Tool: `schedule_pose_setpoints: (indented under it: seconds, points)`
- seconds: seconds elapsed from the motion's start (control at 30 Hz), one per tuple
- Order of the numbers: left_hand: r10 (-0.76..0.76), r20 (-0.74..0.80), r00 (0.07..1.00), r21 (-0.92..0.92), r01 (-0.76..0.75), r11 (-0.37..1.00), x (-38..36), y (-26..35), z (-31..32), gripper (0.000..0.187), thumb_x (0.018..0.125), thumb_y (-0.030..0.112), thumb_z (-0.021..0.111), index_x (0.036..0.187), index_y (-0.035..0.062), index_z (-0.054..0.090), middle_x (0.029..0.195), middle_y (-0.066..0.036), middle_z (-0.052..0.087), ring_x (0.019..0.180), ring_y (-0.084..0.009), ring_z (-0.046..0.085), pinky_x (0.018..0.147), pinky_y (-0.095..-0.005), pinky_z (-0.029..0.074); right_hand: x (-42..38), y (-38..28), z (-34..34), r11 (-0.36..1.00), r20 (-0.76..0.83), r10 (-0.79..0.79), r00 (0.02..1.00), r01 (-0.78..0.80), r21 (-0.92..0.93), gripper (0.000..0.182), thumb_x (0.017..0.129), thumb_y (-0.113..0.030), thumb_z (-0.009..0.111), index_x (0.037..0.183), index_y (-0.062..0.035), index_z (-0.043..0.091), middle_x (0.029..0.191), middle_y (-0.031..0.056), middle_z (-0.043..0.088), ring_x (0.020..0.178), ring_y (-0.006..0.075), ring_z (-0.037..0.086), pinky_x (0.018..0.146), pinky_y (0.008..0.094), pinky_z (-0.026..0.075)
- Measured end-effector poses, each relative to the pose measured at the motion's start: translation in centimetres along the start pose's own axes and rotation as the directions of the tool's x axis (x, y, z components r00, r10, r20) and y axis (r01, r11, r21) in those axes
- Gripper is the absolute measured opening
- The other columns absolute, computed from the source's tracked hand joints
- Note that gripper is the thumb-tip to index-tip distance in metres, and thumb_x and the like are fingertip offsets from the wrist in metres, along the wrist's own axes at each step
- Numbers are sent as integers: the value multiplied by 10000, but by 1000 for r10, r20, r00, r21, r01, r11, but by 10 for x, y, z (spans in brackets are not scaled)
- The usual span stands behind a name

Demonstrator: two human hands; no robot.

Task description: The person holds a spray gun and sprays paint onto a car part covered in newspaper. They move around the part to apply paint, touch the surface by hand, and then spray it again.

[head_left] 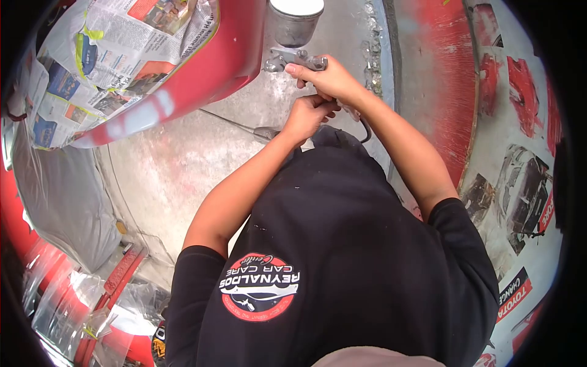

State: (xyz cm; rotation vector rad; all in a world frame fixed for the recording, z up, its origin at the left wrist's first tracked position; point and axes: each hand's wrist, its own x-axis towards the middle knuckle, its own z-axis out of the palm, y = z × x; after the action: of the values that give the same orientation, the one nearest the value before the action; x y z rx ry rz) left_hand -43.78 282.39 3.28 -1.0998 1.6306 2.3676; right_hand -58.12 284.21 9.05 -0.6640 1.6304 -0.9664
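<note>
My right hand (332,78) is wrapped around a spray gun (298,61), its thumb lying along the grey metal body. A grey cup (296,27) with a white top rises from the gun at the upper middle. Just below, my left hand (307,117) is closed, fingers pinched together near the bottom of the gun's handle. What those fingers grip is hidden. A dark hose (367,131) curves down beside my right forearm. To the left of the gun is a glossy red car panel (235,46) with pale grey patches along its lower edge.
Newspaper (122,61) taped with yellow-green tape covers part of the red panel. Grey sheeting (61,196) hangs below it, near a red metal bar (124,269) and clear plastic (58,293). A thin cable (229,122) crosses the concrete floor. A red-sprayed surface (437,79) stands at right.
</note>
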Motion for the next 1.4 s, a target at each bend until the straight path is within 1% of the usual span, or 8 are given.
schedule_pose_setpoints:
  seconds: [0.07,0.3,0.4,0.7,0.8,1.03,1.17,1.4]
  points:
    - [2,-7,1000,-4,-2,1000,1,-8,0,276,987,215,638,1114,-18,715,1033,-83,748,918,-149,681,831,-306,532,1,12,8,994,-47,-33,998,37,105,500,875,-522,755,805,-35,663,602,-12,551,409,69,360,383,289,272]
    - [54,-64,996,-25,-56,998,7,-14,2,251,975,192,638,1066,-22,733,979,-97,758,842,-144,681,814,-294,523,8,15,7,996,-71,-38,997,43,74,496,878,-524,753,791,-45,661,572,-19,532,403,59,344,381,282,248]
    - [99,-74,992,-18,-101,995,10,-17,-1,246,971,183,640,1067,-22,736,962,-100,759,822,-139,681,795,-294,517,6,9,5,998,-68,4,998,-1,57,500,876,-530,752,796,-45,663,560,-23,519,404,66,344,386,284,257]
    - [88,-137,987,48,-82,995,23,-1,-19,231,965,171,650,1076,-10,741,956,-89,759,811,-122,664,754,-279,511,45,21,13,990,-148,-135,980,128,-57,548,848,-598,749,864,-51,729,735,8,651,516,90,492,436,298,382]
    - [86,-169,982,52,-79,996,22,5,-28,324,959,204,668,1209,1,704,974,-74,758,811,-112,648,745,-270,510,56,14,9,981,-153,-163,975,144,-128,600,810,-630,749,963,-50,773,735,52,680,709,166,638,687,344,518]
    - [-44,-194,980,146,73,987,-1,-40,-61,441,981,281,663,1353,44,637,1024,-63,743,833,-101,636,736,-258,509,64,0,3,982,-70,-78,994,64,-178,617,812,-668,721,1000,-83,778,658,35,630,649,166,615,636,345,498]
    - [-198,-232,952,128,231,964,-24,-83,-77,483,982,279,676,1395,42,595,1020,-70,735,826,-101,638,714,-248,511,75,9,10,970,-130,-150,980,121,-210,631,810,-684,716,1029,-95,779,701,61,664,687,183,645,670,354,513]
    - [-272,-316,909,9,290,957,-52,-110,-95,500,996,259,661,1431,40,551,1050,-79,733,817,-111,639,711,-248,525,78,6,9,966,-105,-146,984,119,-229,618,822,-675,708,1083,-120,778,842,110,738,814,232,710,755,362,531]
